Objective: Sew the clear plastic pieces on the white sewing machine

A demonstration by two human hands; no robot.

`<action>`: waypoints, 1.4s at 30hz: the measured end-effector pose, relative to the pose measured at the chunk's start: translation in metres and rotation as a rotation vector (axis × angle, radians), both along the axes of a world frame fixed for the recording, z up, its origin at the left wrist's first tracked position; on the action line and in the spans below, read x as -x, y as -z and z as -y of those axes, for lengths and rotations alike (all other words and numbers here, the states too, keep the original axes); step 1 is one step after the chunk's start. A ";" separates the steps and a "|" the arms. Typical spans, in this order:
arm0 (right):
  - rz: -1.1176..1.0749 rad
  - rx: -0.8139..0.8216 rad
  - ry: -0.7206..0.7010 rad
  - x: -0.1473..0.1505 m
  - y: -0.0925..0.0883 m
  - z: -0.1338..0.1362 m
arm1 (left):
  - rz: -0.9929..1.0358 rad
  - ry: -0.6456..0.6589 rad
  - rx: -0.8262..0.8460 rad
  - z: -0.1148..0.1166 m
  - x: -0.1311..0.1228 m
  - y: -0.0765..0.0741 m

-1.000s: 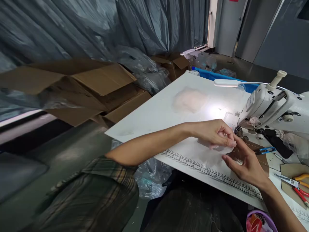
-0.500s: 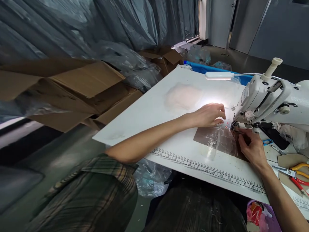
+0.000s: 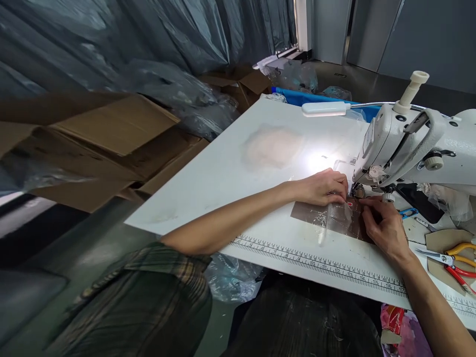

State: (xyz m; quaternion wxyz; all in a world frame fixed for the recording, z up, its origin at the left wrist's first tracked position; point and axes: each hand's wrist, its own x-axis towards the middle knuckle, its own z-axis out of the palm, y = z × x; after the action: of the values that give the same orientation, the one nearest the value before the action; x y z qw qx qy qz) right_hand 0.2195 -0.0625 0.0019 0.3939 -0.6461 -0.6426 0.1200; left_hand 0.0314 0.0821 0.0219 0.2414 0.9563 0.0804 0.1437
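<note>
A thin clear plastic piece (image 3: 332, 218) lies on a brown patch of the white sewing table (image 3: 230, 173), right in front of the white sewing machine (image 3: 412, 144). My left hand (image 3: 323, 187) rests on the piece's far edge with fingers curled, pressing it down beside the needle area (image 3: 357, 192). My right hand (image 3: 385, 225) pinches the piece's right end close under the presser foot. A small red mark (image 3: 349, 204) shows between the two hands.
A pale pink fluffy pile (image 3: 273, 146) sits further back on the table under the machine's lamp (image 3: 323, 109). Scissors and red and yellow pliers (image 3: 451, 260) lie at right, blue snips (image 3: 409, 213) nearer the machine. Open cardboard boxes (image 3: 111, 144) and plastic sheeting fill the left.
Both hands moved the clear piece from the ruler edge up to the machine's needle. The left hand went out towards the lamp, then came back onto the piece. The view shifted right.
</note>
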 end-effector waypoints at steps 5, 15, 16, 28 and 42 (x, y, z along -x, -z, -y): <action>-0.082 0.027 -0.147 0.007 -0.018 0.001 | -0.004 0.014 -0.110 0.012 0.005 -0.019; -0.258 0.293 -0.322 0.016 -0.025 0.007 | -0.010 -0.005 0.271 0.028 0.015 -0.029; -0.264 0.302 -0.315 0.016 -0.024 0.009 | 0.008 -0.012 0.287 0.028 0.017 -0.028; 0.054 0.136 0.085 -0.009 -0.033 0.013 | 0.098 0.016 0.123 0.027 0.023 -0.028; 0.209 0.566 -0.317 -0.005 -0.049 0.014 | 0.081 -0.035 0.134 0.035 0.035 -0.032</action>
State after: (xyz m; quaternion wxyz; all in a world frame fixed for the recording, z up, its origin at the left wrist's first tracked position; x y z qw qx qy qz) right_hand 0.2248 -0.0763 0.0511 0.1075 -0.6307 -0.7133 0.2863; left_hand -0.0034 0.0470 0.0542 0.3053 0.9300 0.0967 0.1806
